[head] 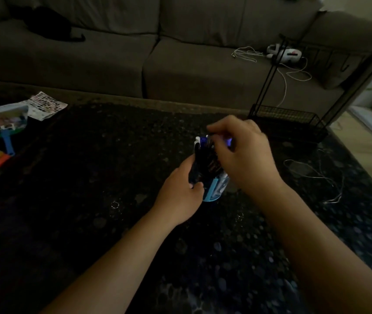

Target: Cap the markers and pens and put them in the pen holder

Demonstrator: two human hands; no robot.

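From the head camera, the pen holder (214,191), a small blue cup, stands near the middle of the dark patterned table (90,177), already crowded with markers and pens (205,155) whose capped ends poke up past its rim. The left hand (180,196) wraps the holder's near side, its fingers (195,185) curled closed against the cup and the lower barrels. The right hand (241,152) hovers over the tops, fingers bunched narrow around something there; in this dim, blurred view it may be a pen end or a cap, and I cannot tell which. The pens look light, stiff and smooth-barrelled, so they should slide easily through a loose grip; pinching mid-barrel or just under the cap would likely give the best control. The holder seems light and top-heavy when this full, so it could tip; holding it low on the wall is probably the sound grip. A white cord (316,175) lies well apart to the right.
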